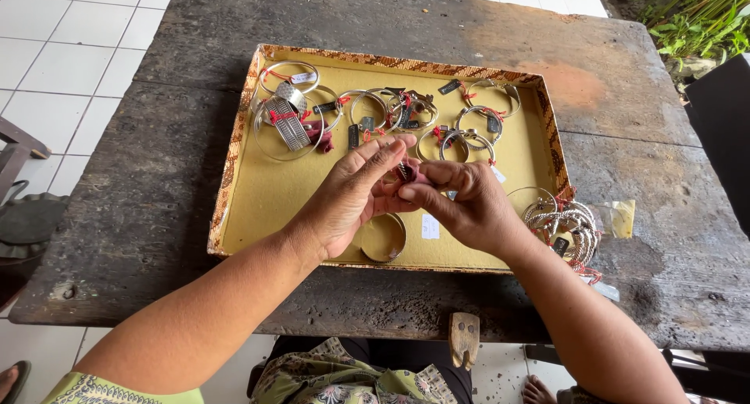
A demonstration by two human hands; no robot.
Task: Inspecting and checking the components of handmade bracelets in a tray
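Note:
My left hand (pixel 348 197) and my right hand (pixel 467 205) meet over the middle of a shallow yellow-lined tray (pixel 258 193). Together their fingertips pinch a small silver piece with a pinkish-red string or tag (pixel 408 172); the fingers hide most of it. A plain silver bangle (pixel 383 237) lies in the tray just under my left palm. Several silver bracelets with red ties and dark tags (pixel 391 111) are spread along the tray's far side. A small white tag (pixel 430 226) lies near my right hand.
The tray sits on a dark, worn wooden table (pixel 141 216). A heap of silver bangles with red ties (pixel 564 226) and a small clear bag (pixel 621 216) lie on the table right of the tray. White floor tiles show at left, green plants at top right.

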